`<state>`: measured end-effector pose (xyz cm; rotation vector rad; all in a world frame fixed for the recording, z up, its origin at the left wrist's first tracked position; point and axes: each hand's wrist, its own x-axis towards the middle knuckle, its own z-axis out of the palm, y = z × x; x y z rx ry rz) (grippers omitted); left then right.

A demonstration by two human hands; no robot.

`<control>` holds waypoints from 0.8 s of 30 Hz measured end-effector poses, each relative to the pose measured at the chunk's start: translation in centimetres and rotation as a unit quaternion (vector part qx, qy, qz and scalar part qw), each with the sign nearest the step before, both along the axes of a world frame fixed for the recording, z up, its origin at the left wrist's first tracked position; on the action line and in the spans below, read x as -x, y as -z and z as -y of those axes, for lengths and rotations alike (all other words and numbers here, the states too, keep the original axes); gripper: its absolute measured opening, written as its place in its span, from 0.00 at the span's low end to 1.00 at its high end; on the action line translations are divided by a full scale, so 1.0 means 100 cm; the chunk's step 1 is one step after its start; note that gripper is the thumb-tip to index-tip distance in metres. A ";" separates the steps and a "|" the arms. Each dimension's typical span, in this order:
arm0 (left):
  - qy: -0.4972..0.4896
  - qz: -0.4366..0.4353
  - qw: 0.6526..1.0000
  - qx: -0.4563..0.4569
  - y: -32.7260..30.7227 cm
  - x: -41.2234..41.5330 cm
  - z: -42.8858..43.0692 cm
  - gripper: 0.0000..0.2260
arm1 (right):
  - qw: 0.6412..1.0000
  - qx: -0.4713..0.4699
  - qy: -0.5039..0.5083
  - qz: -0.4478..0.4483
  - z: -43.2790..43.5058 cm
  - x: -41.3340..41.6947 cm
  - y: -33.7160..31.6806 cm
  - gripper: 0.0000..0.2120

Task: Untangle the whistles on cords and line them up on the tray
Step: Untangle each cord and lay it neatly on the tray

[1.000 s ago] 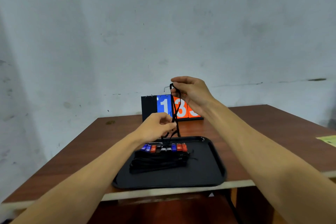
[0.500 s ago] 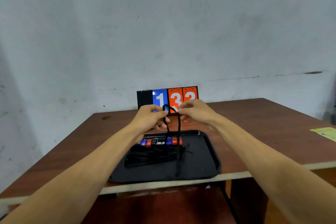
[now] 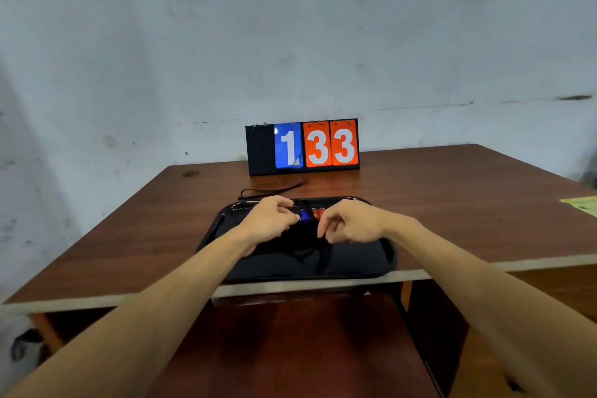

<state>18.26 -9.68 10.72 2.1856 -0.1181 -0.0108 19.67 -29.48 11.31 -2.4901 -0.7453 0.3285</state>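
- Blue whistle (image 3: 304,215) is lying on the tray (image 3: 387,257) between both hands, nearer the left hand (image 3: 269,221); whether its curled grip is holding anything cannot be told.
- Right hand (image 3: 353,222) is pinching the cord (image 3: 323,255), which is trailing toward the tray's near rim.

Table (image 3: 458,203) lies open either side of the tray (image 3: 365,260); a loose cord (image 3: 271,191) and scoreboard (image 3: 302,147) stand behind it.

On the flip scoreboard (image 3: 302,147), which is stood at the far edge of the table (image 3: 452,190), a white 1 is printed on the blue card (image 3: 288,145). A white 3 is shown on the middle orange card (image 3: 318,143) and on the end orange card (image 3: 344,143).
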 end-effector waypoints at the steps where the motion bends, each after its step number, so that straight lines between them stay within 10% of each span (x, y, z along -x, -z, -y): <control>1: -0.001 0.003 1.000 -0.009 0.003 0.000 -0.001 0.19 | 1.000 0.019 -0.019 -0.001 0.000 0.001 0.004 0.10; 13: 0.060 0.131 0.986 -0.086 0.010 0.022 -0.008 0.07 | 0.994 0.045 -0.044 0.087 -0.006 0.009 0.028 0.02; 24: 0.069 0.181 0.978 0.077 -0.034 0.038 -0.007 0.14 | 0.952 -0.291 0.073 0.060 -0.017 0.019 -0.024 0.02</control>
